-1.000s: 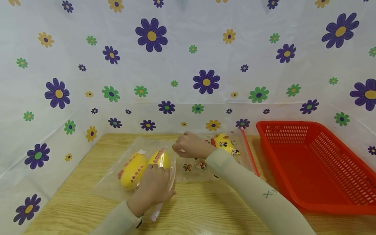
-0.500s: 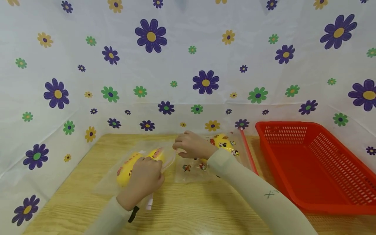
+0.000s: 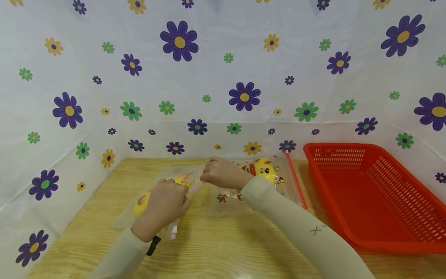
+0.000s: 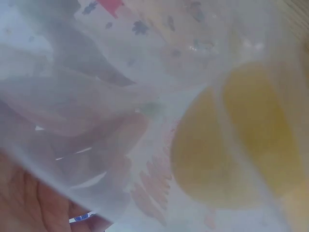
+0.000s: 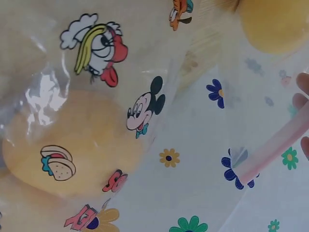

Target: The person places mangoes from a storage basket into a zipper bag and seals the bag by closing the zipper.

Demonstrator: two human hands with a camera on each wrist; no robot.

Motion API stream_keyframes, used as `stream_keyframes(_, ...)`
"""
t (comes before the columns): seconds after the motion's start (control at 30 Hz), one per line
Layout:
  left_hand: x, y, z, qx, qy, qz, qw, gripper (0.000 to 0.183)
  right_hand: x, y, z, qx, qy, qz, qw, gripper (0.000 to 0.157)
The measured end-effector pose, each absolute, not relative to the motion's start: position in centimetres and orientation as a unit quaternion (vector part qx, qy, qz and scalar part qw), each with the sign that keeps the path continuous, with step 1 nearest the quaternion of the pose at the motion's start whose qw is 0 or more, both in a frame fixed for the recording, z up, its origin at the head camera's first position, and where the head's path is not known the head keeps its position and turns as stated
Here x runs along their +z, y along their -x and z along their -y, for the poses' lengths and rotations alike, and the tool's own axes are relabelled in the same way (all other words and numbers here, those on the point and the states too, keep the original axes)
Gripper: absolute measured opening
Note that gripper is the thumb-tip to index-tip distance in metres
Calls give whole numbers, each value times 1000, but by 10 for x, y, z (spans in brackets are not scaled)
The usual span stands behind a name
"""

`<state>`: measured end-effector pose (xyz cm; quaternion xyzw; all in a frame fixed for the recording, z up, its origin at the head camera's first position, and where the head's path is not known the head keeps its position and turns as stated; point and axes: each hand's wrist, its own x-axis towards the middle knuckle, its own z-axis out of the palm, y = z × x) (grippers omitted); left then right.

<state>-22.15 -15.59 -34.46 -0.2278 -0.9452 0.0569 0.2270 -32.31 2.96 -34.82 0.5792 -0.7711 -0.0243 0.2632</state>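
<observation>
A clear zip bag with red printing lies at left on the table, its open edge lifted. Inside it are rounded yellow objects, partly hidden by my left hand. That hand grips the bag near its edge. My right hand pinches the far end of the same edge, along the pale pink zip strip. In the right wrist view the strip runs up to the fingertips. The left wrist view looks through blurred plastic at a yellow object.
Behind my right forearm lies a second clear bag, with cartoon prints, a red zip strip and a yellow object. A red plastic basket stands at right. Flower-patterned white sheeting encloses the wooden table.
My left hand has moved left and slightly up, drawing the bag's edge with it. The right hand has closed on the strip's far end and shifted slightly left.
</observation>
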Motion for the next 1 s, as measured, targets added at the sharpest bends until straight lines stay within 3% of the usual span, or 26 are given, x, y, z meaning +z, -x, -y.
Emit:
stream_keyframes(0.43, -347, 205, 146, 49, 242, 959, 135, 21, -344, 328, -36, -2, -510, 837, 199, 14)
stream_keyframes(0.7, -348, 194, 137, 58, 273, 956, 90, 40, -341, 330, -41, -19, -470, 864, 180, 18)
stream_keyframes(0.83, -349, 191, 135, 56, 305, 944, 116, 33, -343, 334, -45, -13, -462, 868, 183, 18)
stream_keyframes(1.0, -354, 192, 136, 50, 349, 917, 187, 21, -345, 337, -53, -1, -462, 867, 187, 16)
